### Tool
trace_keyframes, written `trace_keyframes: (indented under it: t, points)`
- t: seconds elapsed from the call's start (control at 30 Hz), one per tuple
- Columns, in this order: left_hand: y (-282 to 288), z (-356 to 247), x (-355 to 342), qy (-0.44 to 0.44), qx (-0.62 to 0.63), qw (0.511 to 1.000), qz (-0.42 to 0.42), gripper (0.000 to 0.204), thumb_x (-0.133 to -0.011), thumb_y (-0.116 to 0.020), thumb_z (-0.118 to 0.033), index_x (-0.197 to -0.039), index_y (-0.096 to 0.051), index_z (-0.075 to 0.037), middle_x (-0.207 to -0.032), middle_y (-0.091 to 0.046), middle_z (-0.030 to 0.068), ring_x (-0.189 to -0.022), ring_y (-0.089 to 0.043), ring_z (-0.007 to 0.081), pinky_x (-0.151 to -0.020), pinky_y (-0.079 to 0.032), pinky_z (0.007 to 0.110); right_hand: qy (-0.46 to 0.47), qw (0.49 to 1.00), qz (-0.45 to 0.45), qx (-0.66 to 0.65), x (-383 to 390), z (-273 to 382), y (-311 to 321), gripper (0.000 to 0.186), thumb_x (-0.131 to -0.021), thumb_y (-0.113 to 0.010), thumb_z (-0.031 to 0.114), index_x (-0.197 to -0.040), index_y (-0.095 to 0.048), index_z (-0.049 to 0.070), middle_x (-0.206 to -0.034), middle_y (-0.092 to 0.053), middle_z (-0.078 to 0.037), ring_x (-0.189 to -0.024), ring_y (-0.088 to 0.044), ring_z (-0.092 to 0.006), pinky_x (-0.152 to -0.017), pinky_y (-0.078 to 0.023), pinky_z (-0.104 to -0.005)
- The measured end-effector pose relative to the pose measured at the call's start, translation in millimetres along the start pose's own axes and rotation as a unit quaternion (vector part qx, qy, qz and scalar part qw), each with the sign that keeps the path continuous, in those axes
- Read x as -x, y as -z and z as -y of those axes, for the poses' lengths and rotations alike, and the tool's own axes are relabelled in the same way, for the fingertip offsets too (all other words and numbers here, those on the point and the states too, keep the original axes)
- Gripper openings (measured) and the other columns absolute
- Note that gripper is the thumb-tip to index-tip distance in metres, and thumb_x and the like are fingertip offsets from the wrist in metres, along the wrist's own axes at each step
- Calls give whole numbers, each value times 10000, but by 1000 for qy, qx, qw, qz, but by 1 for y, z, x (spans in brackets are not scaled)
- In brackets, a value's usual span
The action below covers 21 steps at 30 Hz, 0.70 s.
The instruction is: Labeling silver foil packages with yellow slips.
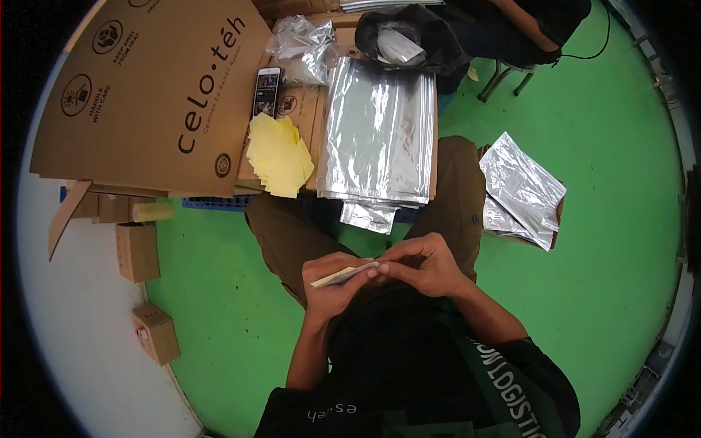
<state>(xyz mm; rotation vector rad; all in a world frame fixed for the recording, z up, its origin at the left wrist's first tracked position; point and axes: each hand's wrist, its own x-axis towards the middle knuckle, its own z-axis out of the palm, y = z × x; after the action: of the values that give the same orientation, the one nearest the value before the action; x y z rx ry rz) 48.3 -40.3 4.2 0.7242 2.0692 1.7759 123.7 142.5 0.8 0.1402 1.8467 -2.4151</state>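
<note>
Above my lap, my left hand [326, 292] is closed round a small thin stack of paper sheets [340, 276] with a yellowish edge, seen nearly edge-on. The thumb and fingers of my right hand [429, 269] pinch at the stack's right end, touching the left fingertips. What lies between those right fingertips is too small to make out. Ahead of my hands, a fanned pile of yellow paper sheets [281, 155] rests on a cardboard surface. Beside it, to the right, a thick stack of silver foil pouches [376, 131] lies flat, with a few pouches [369, 217] jutting from its near edge.
A large cardboard box [153, 87] stands at the left, a phone [266, 93] leaning near it. Clear plastic bags [303, 47] and a black bag [416, 36] lie at the back. More foil pouches [522, 190] fill a box at right. Another person [522, 29] sits at the far right.
</note>
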Motion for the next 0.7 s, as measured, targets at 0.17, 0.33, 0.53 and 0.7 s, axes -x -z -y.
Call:
trace_keyframes:
  t: [0.17, 0.33, 0.53, 0.7]
  points:
    - [-2, -2, -2, -27, -8, 1000, 0, 129, -729, -781, -19, -849, -736, -5, -750, -700, 111, -637, -659, 148, -574, -505, 242, 5, 1000, -15, 8, 2, -2, 0, 129, -881, -661, 68, -956, -702, -28, -786, -704, -79, -717, -653, -89, -647, -521, -222]
    - [1, 1, 2, -22, 15, 999, 21, 121, -726, -786, -22, -833, -732, -3, -748, -700, 106, -643, -661, 145, -568, -507, 240, 0, 1000, 1, -11, 6, 1, 0, 137, -887, -654, 74, -953, -697, -37, -788, -703, -90, -741, -663, -100, -656, -528, -224]
    - [1, 2, 4, -32, 14, 999, 12, 122, -721, -787, -15, -827, -730, 3, -748, -700, 109, -640, -663, 152, -570, -510, 241, 6, 1000, -6, -13, 8, -1, -4, 135, -890, -645, 67, -954, -694, -41, -816, -707, -94, -758, -669, -105, -682, -537, -228]
    - [2, -1, 5, -41, -3, 999, 7, 133, -716, -788, -12, -833, -729, 10, -746, -698, 111, -636, -664, 156, -565, -508, 242, 11, 1000, -15, -12, 7, 1, -8, 133, -887, -648, 64, -953, -692, -43, -818, -708, -93, -754, -668, -105, -682, -538, -231]
